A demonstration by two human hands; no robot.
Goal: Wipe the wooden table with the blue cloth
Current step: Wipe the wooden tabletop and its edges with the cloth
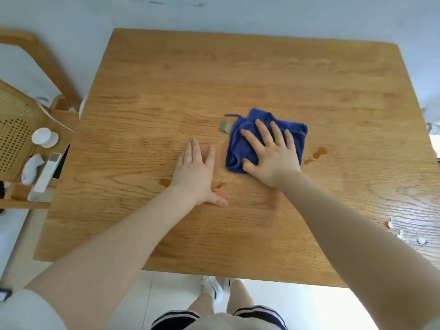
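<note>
A crumpled blue cloth lies on the wooden table, a little right of centre. My right hand is pressed flat on the cloth, fingers spread, covering most of it. My left hand rests palm down on the bare wood just left of the cloth, holding nothing. Brown stains mark the wood right of the cloth. Smaller brown stains sit by my left wrist. A small grey tag pokes out at the cloth's upper left.
A wooden chair stands left of the table, carrying a white cup, a white remote and a white sock-like item. White scraps lie near the table's right edge. My legs and shoes show below the near edge.
</note>
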